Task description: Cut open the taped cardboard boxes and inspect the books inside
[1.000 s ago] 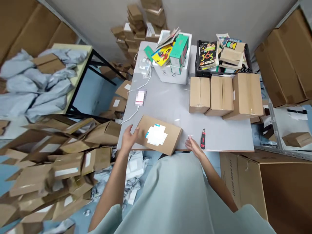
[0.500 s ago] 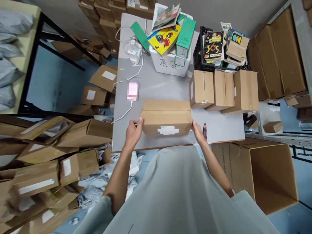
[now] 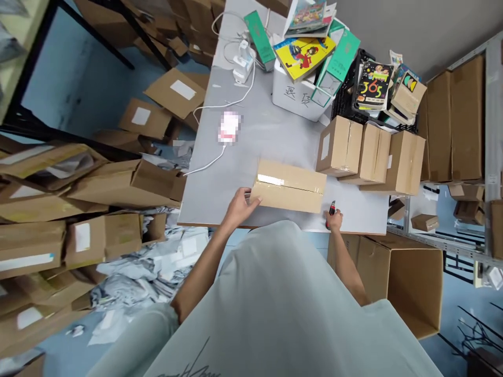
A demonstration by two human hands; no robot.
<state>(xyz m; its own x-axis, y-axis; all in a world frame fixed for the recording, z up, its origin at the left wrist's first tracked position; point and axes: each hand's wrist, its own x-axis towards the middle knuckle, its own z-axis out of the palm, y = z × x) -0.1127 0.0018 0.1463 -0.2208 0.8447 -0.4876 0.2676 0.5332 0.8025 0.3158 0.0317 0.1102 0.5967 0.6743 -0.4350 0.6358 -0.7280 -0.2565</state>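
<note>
A closed cardboard box (image 3: 291, 196) lies near the front edge of the grey table (image 3: 267, 136), a taped seam and a white label strip on its upper side. My left hand (image 3: 240, 207) grips its left end, thumb on the near side and fingers around the corner. To the right of the box, my right hand (image 3: 335, 220) has its fingers closed on a red and black box cutter (image 3: 332, 208), which is at the table's edge. Part of the cutter's handle is hidden by the fingers.
Three upright cardboard boxes (image 3: 369, 154) stand at the right, before a black crate (image 3: 359, 78) of books. Behind are a white foam bin (image 3: 293, 94) and a charging phone (image 3: 230, 127) with its cable. A large open carton (image 3: 414, 288) sits below right; cartons (image 3: 98, 183) pile up left.
The box has been tipped so its taped seam faces up. My right hand has left the box and closed on the box cutter. The view has shifted and tilted.
</note>
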